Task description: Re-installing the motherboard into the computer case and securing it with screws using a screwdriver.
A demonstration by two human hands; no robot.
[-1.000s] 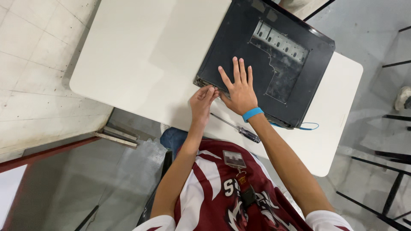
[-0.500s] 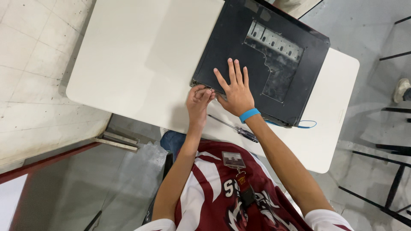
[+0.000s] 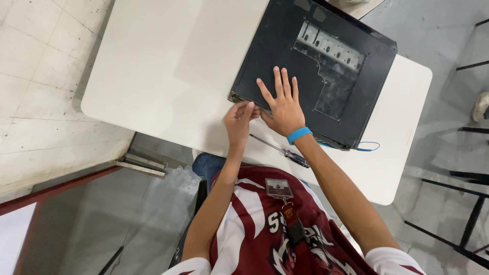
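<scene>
Computer case (image 3: 316,71), black, lying flat on its side at the far right part of the white desk (image 3: 168,71), one corner reaching past the desk's far edge. Side panel uppermost, with a grey metal plate visible through its cut-out.

Right hand (image 3: 285,109): palm pressed flat on the panel near the case's near-left corner, fingers (image 3: 279,84) spread wide and straight, holding nothing; blue wristband at the wrist.

Left hand (image 3: 238,122): at the case's near-left edge, fingers (image 3: 245,108) drawn narrow and curled against the panel's rim; whether they pinch a small part there cannot be told.

Screwdriver (image 3: 282,152): dark handle, lying loose on the desk near its near edge, just beside the right forearm.

Blue cable (image 3: 364,147): looping out beside the case's near-right corner.

Risks, as judged: the panel rim may be sharp sheet metal, so the curled left fingers could be nicked or pinched if the panel shifts under the right palm. A forearm nudge could roll the screwdriver off the near edge. A hard push could slide the case farther over the far edge.
</scene>
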